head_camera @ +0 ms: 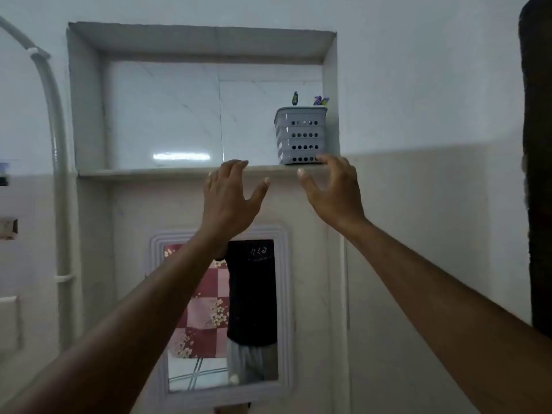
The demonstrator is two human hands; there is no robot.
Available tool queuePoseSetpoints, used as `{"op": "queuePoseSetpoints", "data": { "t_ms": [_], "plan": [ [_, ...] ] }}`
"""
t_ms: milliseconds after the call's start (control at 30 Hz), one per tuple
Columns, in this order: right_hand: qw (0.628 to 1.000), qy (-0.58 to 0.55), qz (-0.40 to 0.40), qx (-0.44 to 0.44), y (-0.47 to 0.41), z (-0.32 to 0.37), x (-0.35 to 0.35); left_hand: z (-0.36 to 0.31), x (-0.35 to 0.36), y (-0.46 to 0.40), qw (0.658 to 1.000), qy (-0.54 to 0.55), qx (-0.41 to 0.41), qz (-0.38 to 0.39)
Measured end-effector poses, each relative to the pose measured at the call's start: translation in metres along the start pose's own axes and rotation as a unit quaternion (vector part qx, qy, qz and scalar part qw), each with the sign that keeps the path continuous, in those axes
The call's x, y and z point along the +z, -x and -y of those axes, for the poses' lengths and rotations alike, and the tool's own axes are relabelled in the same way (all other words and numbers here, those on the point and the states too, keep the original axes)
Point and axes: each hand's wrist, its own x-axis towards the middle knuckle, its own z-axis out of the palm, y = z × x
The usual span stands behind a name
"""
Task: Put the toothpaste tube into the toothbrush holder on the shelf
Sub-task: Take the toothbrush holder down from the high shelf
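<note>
We start nearest, with our two forearms reaching up past the mirror (222,312) set in the wall below the shelf. Our left hand (228,198) is raised in front of the shelf's front edge, fingers spread apart and holding nothing. Our right hand (331,189) is just beside it, toward the shelf's right end, fingers curled but parted, also empty; its fingertips (324,159) overlap the base of the holder, though we cannot tell whether they touch it.

Farther back, the shelf (149,172) forms the floor of a recessed niche. The grey perforated toothbrush holder (300,134) stands upright at the shelf's right end, close against the niche's side wall. Coloured tips (295,98) poke above its rim; we cannot tell whether one is the toothpaste tube or only brushes. No tube lies anywhere else in view.

With both hands empty, we judge the tube is likely already in the holder, leaving only withdrawal.
</note>
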Motion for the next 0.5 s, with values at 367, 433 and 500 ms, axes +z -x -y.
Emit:
{"op": "queuePoseSetpoints", "data": {
  "t_ms": [367, 433, 500],
  "plan": [
    [0.995, 0.044, -0.034, 0.077, -0.070, -0.015, 0.055, 0.017, 0.057, -0.046, 0.999, -0.035, 0.022, -0.004],
    [0.994, 0.061, -0.035, 0.085, -0.074, -0.019, 0.063, 0.020, 0.066, -0.046, 0.998, -0.048, 0.027, -0.021],
    [0.993, 0.056, -0.045, 0.092, -0.077, -0.020, 0.067, 0.021, 0.070, -0.045, 0.998, -0.046, 0.029, -0.038]
  ]
}}
